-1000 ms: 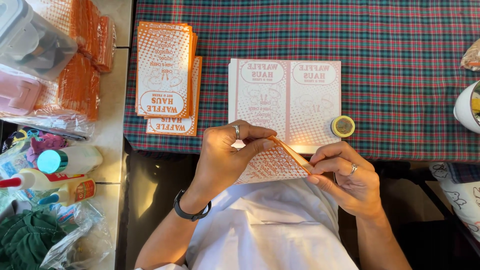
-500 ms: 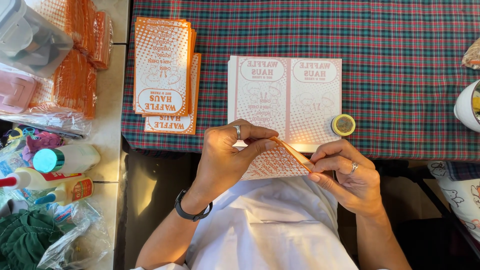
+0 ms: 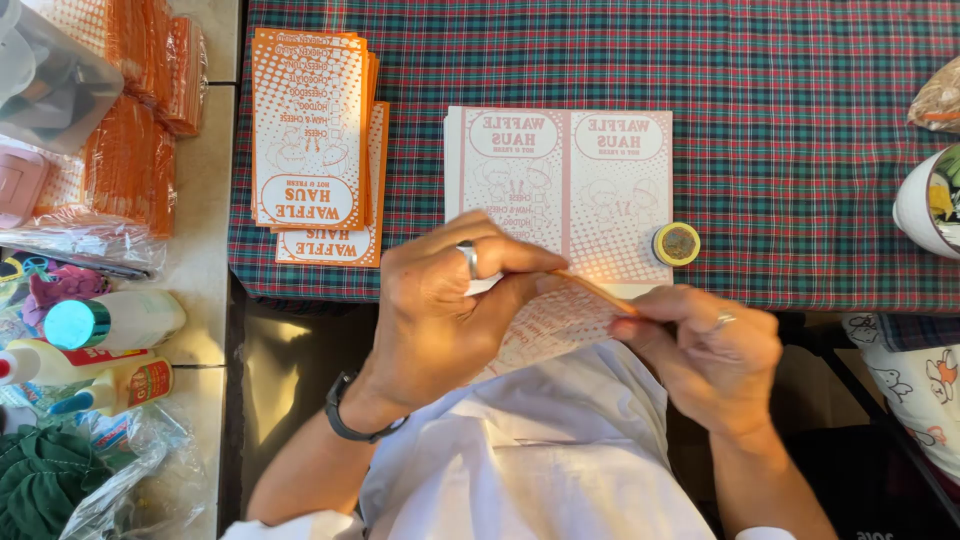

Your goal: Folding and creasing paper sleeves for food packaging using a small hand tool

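Orange-printed paper sheet (image 3: 555, 322) pinched by left hand (image 3: 440, 310) and right hand (image 3: 705, 350), fingers pressed on its fold, above flat sheet stack (image 3: 600, 200).

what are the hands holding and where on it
Both hold one printed paper sheet at the table's near edge. The left hand pinches its left part; the right hand has its grip on the folded right edge.

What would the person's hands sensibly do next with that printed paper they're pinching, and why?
Probably run the fingers along the fold to press it flat. Both the left hand and right hand pinch one printed paper sheet at a raised, half-formed crease near the table edge, above the lap. Flat unfolded sheets lie just beyond, and finished orange bags are stacked to the left.
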